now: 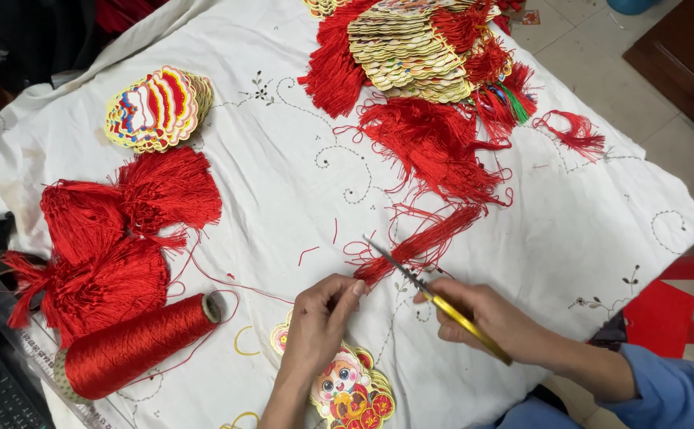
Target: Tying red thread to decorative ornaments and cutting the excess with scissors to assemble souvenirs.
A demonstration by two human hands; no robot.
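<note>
The left hand [315, 318] pinches the near end of a red tassel [414, 246] between thumb and fingers, closed tight on its bound tip. The tassel lies slanting away to the far right across the white embroidered cloth [283, 183] that covers the surface. The right hand [494, 318] grips a pair of scissors [434, 298] with yellow handles, fingers wrapped through and around them; the blades point to the far left and cross the tassel just beside the left hand's fingertips. Whether the blades are parted cannot be told.

Under the left wrist lies a cartoon paper cutout [351, 389] in gold and red. To the near left rests a cone of red thread [136, 345], its loose end trailing over the cloth. Farther left sit heaps of finished red tassels [117, 238], and beyond them a stack of colourful paper cutouts [156, 107]. At the far side, a bigger pile of gold cutouts [406, 48] lies among more red tassels [430, 139]. A blue sleeve [672, 393] covers the right forearm. A red stool [665, 318] stands on the right, past the cloth's edge.
</note>
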